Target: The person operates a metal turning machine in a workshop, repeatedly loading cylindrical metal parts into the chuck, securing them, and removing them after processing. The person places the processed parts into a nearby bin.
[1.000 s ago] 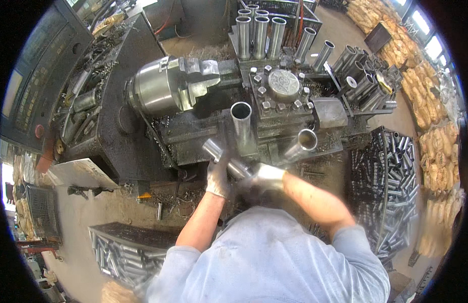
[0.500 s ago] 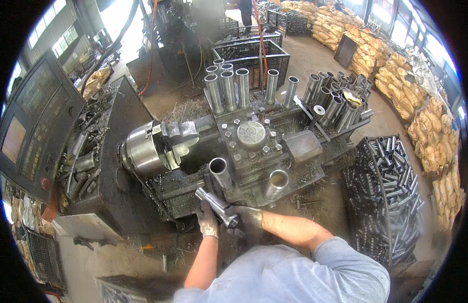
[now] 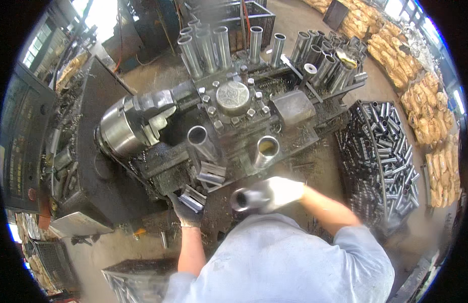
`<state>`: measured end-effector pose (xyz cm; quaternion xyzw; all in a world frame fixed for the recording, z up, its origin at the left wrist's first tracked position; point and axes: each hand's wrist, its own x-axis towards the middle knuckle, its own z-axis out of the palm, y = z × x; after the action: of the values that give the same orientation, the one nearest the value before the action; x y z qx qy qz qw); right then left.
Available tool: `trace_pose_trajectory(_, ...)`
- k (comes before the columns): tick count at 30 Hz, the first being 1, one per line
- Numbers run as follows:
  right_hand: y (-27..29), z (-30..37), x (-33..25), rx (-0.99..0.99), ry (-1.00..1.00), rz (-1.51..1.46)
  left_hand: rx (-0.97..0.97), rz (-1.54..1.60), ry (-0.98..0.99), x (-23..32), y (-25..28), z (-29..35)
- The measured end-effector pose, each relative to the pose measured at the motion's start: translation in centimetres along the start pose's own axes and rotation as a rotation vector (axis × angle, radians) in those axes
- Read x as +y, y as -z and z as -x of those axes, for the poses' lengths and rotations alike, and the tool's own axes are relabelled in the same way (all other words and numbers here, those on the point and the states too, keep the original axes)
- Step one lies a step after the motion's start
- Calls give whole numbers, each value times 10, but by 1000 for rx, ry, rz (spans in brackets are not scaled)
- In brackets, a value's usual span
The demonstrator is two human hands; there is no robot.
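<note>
My left hand (image 3: 185,212), in a dark-stained glove, is closed around a shiny half-round metal sleeve (image 3: 192,198) at the lathe's near edge. A similar half-sleeve (image 3: 212,173) lies just beyond it on the machine. To the right, my right hand (image 3: 285,194), in a pale glove and blurred, grips a short metal tube (image 3: 247,199), its open end facing left and up. Beyond the hands stand an upright metal tube (image 3: 203,144) and a metal cup (image 3: 266,151) with yellowish contents.
The lathe's chuck (image 3: 118,132) is at left, its tool post (image 3: 232,97) in the middle. Several upright tubes (image 3: 221,48) line the far side. A dark crate (image 3: 376,166) full of metal tubes stands right; brown sacks (image 3: 426,113) are stacked behind it. A control panel (image 3: 24,146) is far left.
My hands, together on the metal workpiece before, have moved apart. The right has gone right with the tube; the left now holds a half-sleeve. The view has shifted toward me.
</note>
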<state>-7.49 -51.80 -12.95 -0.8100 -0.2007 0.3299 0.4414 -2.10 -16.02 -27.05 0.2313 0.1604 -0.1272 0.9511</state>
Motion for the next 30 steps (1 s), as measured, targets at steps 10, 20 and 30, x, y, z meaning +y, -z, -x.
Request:
trace_pose_trajectory(10,61,48,-16,520,111,-329,-433,-1415,-623,-69,-173,23)
trace_pose_trajectory(20,42,-19,18,668,-150,-170,-25,-1015,-442,-15,-137,58)
trace_pose_trajectory(30,-50,-124,-27,515,35,588,118,0,-18,28,-65,45)
